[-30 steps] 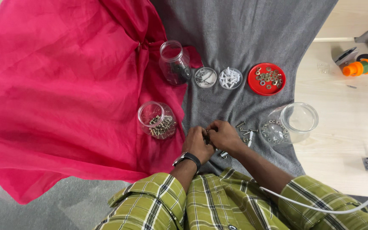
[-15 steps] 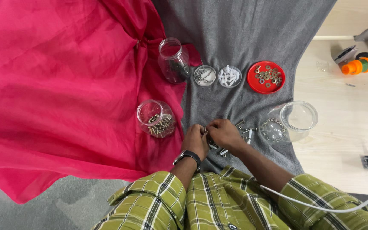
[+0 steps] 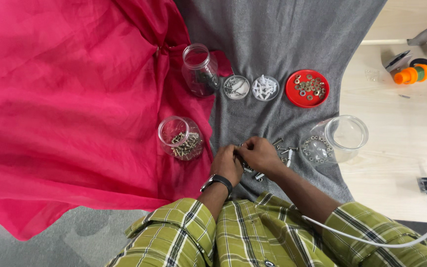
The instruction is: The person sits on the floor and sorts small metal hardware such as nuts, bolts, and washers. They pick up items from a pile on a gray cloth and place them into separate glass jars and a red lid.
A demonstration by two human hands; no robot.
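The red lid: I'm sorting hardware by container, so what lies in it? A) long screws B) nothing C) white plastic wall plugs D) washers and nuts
D: the red lid holds flat metal rings and nuts, while the white plugs sit in the small clear dish to its left.

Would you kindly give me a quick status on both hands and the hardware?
Left hand and right hand pinched together on a small screw. Loose screws on the grey cloth beside them. Nothing blocking.
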